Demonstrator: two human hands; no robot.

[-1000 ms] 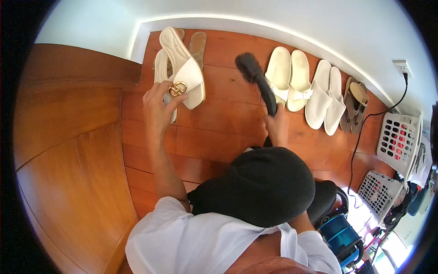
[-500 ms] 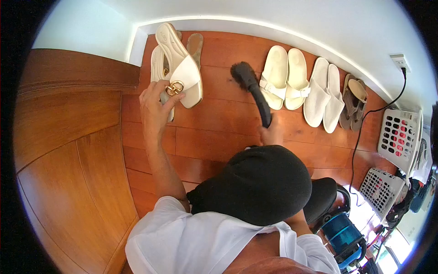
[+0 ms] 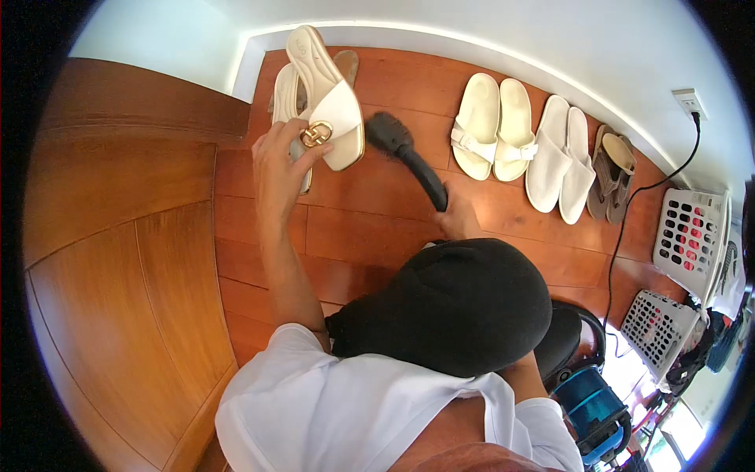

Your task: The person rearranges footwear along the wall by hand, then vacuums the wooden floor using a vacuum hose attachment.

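Observation:
My left hand (image 3: 279, 165) grips a white slide sandal (image 3: 334, 114) with a gold buckle on its strap, thumb and fingers pinching it near the buckle. Behind it, a similar white sandal (image 3: 285, 85) stands on the floor, partly covered by the held one. Wrapped round the handle end of a black bristle brush (image 3: 423, 177) is my right hand (image 3: 462, 214), partly hidden by my knee. The bristle head is just right of the held sandal, close to its toe; a small gap seems to lie between them.
Along the wall stand cream buckle sandals (image 3: 476, 130), white closed-toe slippers (image 3: 546, 165) and brown sandals (image 3: 605, 185). A black cord (image 3: 629, 206) runs down from the wall outlet (image 3: 689, 102). White baskets (image 3: 659, 330) and a blue canister vacuum (image 3: 590, 403) are at right, a wooden panel (image 3: 134, 259) at left.
The brush has swung left, and its head is now nearer the held sandal. The sandal and my left hand appear slightly further up and right, as the whole view has shifted somewhat.

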